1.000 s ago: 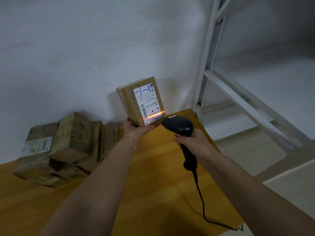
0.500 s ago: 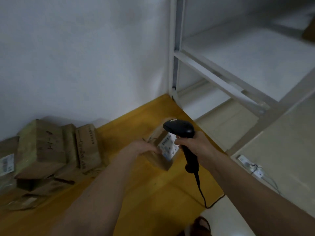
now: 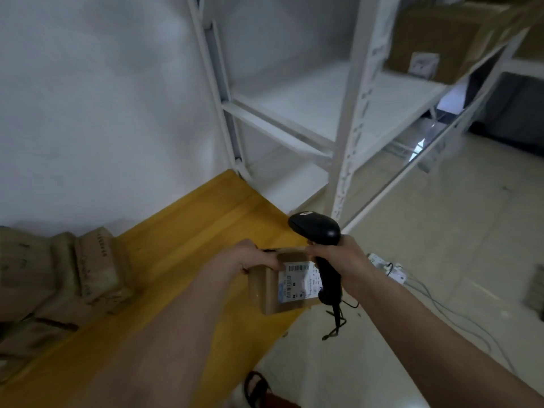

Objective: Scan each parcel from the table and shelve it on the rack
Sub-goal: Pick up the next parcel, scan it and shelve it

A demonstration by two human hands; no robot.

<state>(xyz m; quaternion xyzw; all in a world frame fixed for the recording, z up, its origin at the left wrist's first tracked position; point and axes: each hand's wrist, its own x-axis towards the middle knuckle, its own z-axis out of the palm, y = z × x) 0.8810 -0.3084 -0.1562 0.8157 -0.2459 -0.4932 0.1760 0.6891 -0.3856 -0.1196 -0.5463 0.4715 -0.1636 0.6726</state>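
Parcel (image 3: 275, 285): small brown cardboard box, white printed label facing up, held in the air over the right edge of the worktop (image 3: 188, 231), near its far right corner. Left hand (image 3: 250, 260) grips it at the far left end, fingers (image 3: 265, 265) curled over the top face. Right hand (image 3: 338, 257) is clenched round the handle of the black scanner (image 3: 316, 231); its fingertips appear to touch the box's far edge, though blur leaves this uncertain.

Handling, by judgement: one hand carries it, so it is likely light. Card faces look stiff and flat and should not crush under a moderate grip. Plain card gives fair friction; the label is smoother and is better left uncovered. Best hold is across two opposite side faces or an end, thumb on top.

Rack (image 3: 347, 125): white, beyond the far right corner, middle shelf bare where it shows, a large carton (image 3: 441, 39) at upper right. Further parcels (image 3: 59, 278) lie heaped along the left part of the worktop by the wall. Scanner cord (image 3: 335, 319) hangs beside the box and could snag.
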